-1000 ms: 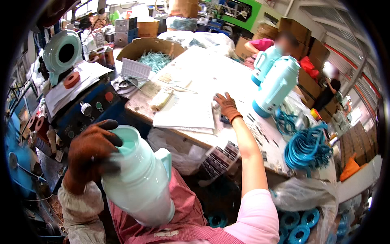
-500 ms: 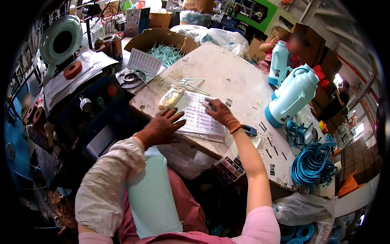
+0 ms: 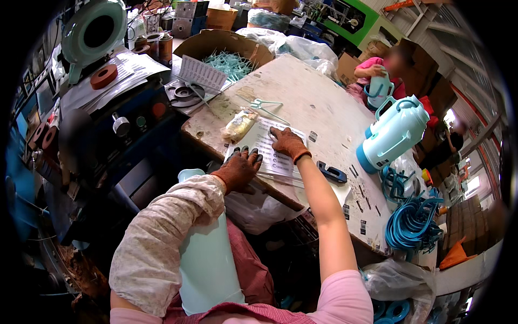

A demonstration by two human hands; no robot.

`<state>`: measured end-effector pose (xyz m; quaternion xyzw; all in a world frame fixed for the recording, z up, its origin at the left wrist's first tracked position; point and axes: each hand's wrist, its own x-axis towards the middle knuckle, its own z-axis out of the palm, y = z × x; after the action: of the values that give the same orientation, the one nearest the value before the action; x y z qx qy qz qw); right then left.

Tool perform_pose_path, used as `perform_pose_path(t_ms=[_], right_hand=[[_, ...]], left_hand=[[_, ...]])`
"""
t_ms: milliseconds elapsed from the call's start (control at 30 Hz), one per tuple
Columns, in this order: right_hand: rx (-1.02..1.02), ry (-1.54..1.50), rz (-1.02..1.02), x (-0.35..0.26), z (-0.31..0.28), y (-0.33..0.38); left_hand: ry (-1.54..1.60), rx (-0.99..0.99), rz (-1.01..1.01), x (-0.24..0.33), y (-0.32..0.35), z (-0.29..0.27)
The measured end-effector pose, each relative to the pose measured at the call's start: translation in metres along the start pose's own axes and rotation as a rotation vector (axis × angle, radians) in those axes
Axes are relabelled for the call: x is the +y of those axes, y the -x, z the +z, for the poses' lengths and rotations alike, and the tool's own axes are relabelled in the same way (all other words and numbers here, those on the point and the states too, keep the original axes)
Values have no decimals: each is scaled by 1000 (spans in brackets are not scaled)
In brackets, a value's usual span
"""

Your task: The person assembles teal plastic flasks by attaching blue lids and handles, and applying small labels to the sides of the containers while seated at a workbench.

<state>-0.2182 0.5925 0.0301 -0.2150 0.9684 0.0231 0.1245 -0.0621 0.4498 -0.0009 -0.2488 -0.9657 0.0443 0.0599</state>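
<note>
My left hand (image 3: 240,170), in a brown-orange glove with dark fingertips, lies with fingers spread on the lower left edge of a white sheet of printed labels (image 3: 264,149). Over the sheet's right part is my gloved right hand (image 3: 288,144), its index finger and thumb apart and touching the paper; nothing shows between them. The sheet rests near the table corner, beside a clear-wrapped yellowish packet (image 3: 239,126). A pale turquoise cylindrical body (image 3: 209,264) lies across my lap, partly beneath my sleeved left forearm.
The worktable (image 3: 307,89) holds a pale plastic handle piece (image 3: 263,103), a dark blue cutter (image 3: 331,173), turquoise jugs (image 3: 391,132) and a bundle of blue handles (image 3: 411,224). A carton (image 3: 245,46) of thin pale parts stands beyond. Machinery (image 3: 129,121) borders the left. A co-worker (image 3: 372,70) holds another jug.
My left hand has come closer to the label sheet and now rests on its edge. My right hand has shifted slightly over the sheet. The co-worker's jug is lower, and the view has turned slightly.
</note>
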Motion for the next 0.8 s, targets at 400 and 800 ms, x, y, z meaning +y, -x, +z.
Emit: perform_pose_path(t_ms=[400,800], right_hand=[[619,-343,-722,-69,-2,216],[497,-440,-720,-140,71,322]], left_hand=[[311,298,86,-29,168,-84],[595,356,-185,47,283,-35]])
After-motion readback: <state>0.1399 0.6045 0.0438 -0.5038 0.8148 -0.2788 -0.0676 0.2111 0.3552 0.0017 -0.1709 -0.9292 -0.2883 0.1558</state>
